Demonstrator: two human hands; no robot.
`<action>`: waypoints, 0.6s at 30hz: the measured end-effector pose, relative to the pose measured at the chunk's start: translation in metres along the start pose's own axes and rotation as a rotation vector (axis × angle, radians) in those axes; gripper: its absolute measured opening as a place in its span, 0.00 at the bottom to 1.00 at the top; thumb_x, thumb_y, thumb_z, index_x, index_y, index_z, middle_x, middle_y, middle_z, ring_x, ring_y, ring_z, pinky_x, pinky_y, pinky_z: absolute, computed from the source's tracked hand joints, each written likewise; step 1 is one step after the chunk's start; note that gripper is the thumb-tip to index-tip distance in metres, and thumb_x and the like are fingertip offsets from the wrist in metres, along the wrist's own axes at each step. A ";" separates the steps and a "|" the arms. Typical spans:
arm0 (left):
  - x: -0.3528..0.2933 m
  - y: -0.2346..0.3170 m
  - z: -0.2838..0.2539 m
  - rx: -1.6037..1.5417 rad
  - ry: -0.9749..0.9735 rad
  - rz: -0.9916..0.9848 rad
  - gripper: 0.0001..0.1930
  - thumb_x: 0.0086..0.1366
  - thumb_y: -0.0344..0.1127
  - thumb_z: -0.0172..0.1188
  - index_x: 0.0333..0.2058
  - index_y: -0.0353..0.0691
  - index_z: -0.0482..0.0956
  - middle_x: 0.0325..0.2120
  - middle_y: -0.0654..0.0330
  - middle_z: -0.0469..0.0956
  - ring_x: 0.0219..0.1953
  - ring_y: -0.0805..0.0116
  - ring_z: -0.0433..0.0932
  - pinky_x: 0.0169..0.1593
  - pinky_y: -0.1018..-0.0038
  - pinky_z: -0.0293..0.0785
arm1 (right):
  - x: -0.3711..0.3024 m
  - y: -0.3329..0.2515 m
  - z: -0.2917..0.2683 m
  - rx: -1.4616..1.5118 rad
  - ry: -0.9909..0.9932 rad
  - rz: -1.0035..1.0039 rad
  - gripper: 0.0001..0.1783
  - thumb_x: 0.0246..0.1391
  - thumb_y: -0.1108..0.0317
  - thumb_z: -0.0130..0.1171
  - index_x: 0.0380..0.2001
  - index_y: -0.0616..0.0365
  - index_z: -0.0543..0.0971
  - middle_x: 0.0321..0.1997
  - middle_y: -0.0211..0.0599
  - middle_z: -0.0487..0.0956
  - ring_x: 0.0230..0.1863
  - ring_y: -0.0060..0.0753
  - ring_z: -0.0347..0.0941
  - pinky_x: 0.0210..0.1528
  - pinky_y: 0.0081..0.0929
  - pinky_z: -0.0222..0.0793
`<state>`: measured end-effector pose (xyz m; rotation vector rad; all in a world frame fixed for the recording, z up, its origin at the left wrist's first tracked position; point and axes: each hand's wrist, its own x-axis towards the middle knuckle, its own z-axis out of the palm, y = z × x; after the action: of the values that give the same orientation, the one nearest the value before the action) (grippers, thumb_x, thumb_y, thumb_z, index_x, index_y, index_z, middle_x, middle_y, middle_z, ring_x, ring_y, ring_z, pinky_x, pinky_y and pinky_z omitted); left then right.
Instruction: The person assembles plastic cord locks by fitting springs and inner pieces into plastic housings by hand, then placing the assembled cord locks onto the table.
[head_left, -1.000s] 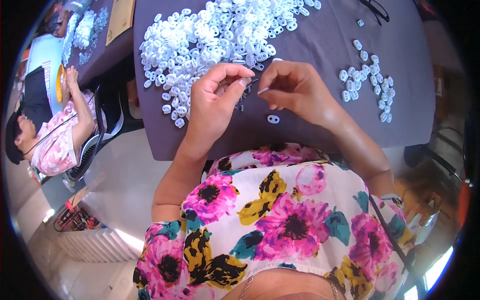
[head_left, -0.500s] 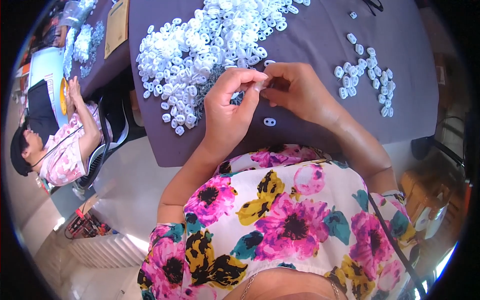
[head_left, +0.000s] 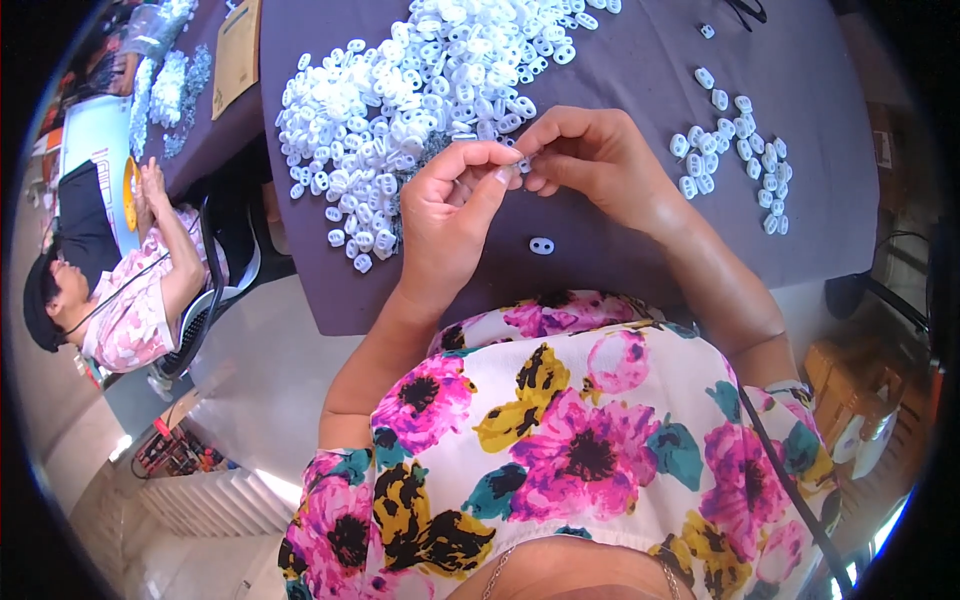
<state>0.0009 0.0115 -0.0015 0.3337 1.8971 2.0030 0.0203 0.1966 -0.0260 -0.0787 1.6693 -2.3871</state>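
In front of me, my left hand [head_left: 462, 200] and my right hand [head_left: 595, 165] meet fingertip to fingertip. Between them is a small white oval two-hole plastic piece [head_left: 523, 166], mostly covered by the fingers. Thumb and forefinger of the left hand pinch it. The right hand's fingers are closed at its other side; whether they hold a further small part is hidden. One loose two-hole piece [head_left: 541, 245] lies on the table just below the hands. Behind the left hand sits a heap of small grey parts [head_left: 436, 146], too fine to make out.
A large pile of white two-hole pieces [head_left: 400, 95] covers the far left of the dark tablecloth [head_left: 640, 60]. Several more pieces [head_left: 745, 125] lie scattered at right. Another person [head_left: 150, 280] sits at far left with a yellow round object [head_left: 130, 198]. Cardboard [head_left: 237, 55] lies nearby.
The right hand has shifted slightly up, and its fingers have spread a little from the left hand's. More of the white piece shows between the fingertips. The left hand has moved slightly left.
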 end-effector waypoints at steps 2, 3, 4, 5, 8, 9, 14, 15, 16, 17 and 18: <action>0.000 0.002 0.001 0.007 0.014 0.010 0.06 0.63 0.21 0.55 0.38 0.32 0.78 0.32 0.63 0.78 0.35 0.80 0.76 0.43 0.83 0.70 | 0.000 -0.001 -0.002 0.002 -0.007 0.003 0.09 0.53 0.81 0.54 0.39 0.65 0.78 0.32 0.33 0.80 0.32 0.20 0.76 0.36 0.17 0.73; 0.000 0.003 0.001 0.009 0.013 0.013 0.06 0.63 0.21 0.55 0.38 0.32 0.78 0.32 0.63 0.78 0.35 0.80 0.76 0.43 0.83 0.70 | 0.001 -0.002 -0.002 0.003 -0.014 0.008 0.10 0.53 0.81 0.54 0.40 0.65 0.78 0.33 0.34 0.80 0.33 0.20 0.76 0.36 0.17 0.74; 0.001 0.004 0.001 0.026 0.013 0.014 0.07 0.63 0.21 0.55 0.39 0.32 0.77 0.33 0.63 0.77 0.35 0.80 0.75 0.43 0.83 0.70 | 0.002 -0.003 -0.001 0.004 -0.014 0.005 0.10 0.53 0.81 0.54 0.40 0.65 0.78 0.33 0.34 0.80 0.33 0.20 0.76 0.36 0.17 0.74; 0.000 0.005 0.001 0.043 0.014 0.015 0.07 0.63 0.21 0.55 0.40 0.32 0.76 0.34 0.63 0.77 0.36 0.80 0.75 0.43 0.83 0.70 | 0.002 -0.004 0.000 0.033 -0.008 0.011 0.11 0.53 0.81 0.54 0.41 0.64 0.77 0.33 0.33 0.79 0.34 0.20 0.76 0.36 0.17 0.74; 0.000 0.001 0.000 0.018 0.021 0.019 0.09 0.62 0.21 0.54 0.42 0.33 0.75 0.35 0.63 0.76 0.37 0.80 0.74 0.44 0.83 0.70 | 0.000 -0.006 0.002 0.088 0.005 0.016 0.14 0.53 0.82 0.54 0.44 0.63 0.76 0.32 0.32 0.78 0.33 0.20 0.76 0.36 0.17 0.73; 0.001 0.001 0.000 0.018 0.020 0.019 0.09 0.62 0.21 0.54 0.42 0.33 0.75 0.35 0.63 0.76 0.37 0.80 0.74 0.44 0.83 0.70 | 0.000 -0.006 0.002 0.113 0.011 0.015 0.16 0.53 0.82 0.55 0.46 0.63 0.75 0.31 0.31 0.77 0.33 0.20 0.76 0.36 0.16 0.73; 0.001 0.001 0.000 0.055 -0.027 0.022 0.12 0.60 0.20 0.55 0.44 0.34 0.74 0.36 0.63 0.75 0.36 0.81 0.73 0.43 0.83 0.69 | 0.001 -0.007 0.003 0.098 -0.018 0.024 0.19 0.51 0.83 0.56 0.48 0.62 0.74 0.30 0.29 0.75 0.31 0.18 0.74 0.35 0.16 0.72; 0.001 0.000 0.000 0.055 -0.026 0.022 0.12 0.60 0.20 0.55 0.44 0.34 0.74 0.36 0.63 0.75 0.36 0.81 0.73 0.43 0.83 0.69 | 0.001 -0.007 0.003 0.099 -0.027 0.022 0.19 0.50 0.84 0.56 0.48 0.62 0.74 0.30 0.29 0.75 0.31 0.17 0.73 0.34 0.15 0.71; 0.001 -0.001 0.000 0.076 -0.028 0.037 0.12 0.60 0.20 0.54 0.44 0.34 0.74 0.36 0.64 0.75 0.36 0.81 0.73 0.42 0.83 0.69 | 0.001 -0.007 0.003 0.099 -0.028 0.022 0.19 0.50 0.84 0.56 0.48 0.62 0.74 0.30 0.29 0.75 0.31 0.17 0.73 0.34 0.15 0.71; 0.001 -0.001 0.001 0.097 -0.031 0.052 0.13 0.59 0.20 0.54 0.44 0.34 0.74 0.35 0.64 0.75 0.35 0.81 0.73 0.42 0.83 0.69 | 0.001 -0.006 0.003 0.091 -0.037 0.021 0.20 0.50 0.84 0.56 0.48 0.62 0.73 0.30 0.29 0.75 0.31 0.17 0.73 0.34 0.15 0.71; 0.001 -0.002 0.001 0.097 -0.031 0.051 0.13 0.59 0.20 0.54 0.44 0.34 0.74 0.35 0.64 0.75 0.35 0.81 0.73 0.42 0.83 0.69 | 0.001 -0.006 0.003 0.082 -0.046 0.020 0.21 0.49 0.84 0.56 0.48 0.62 0.73 0.30 0.29 0.75 0.31 0.17 0.74 0.34 0.15 0.70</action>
<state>0.0002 0.0131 -0.0031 0.4409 1.9898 1.9303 0.0191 0.1955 -0.0198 -0.1018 1.5429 -2.4168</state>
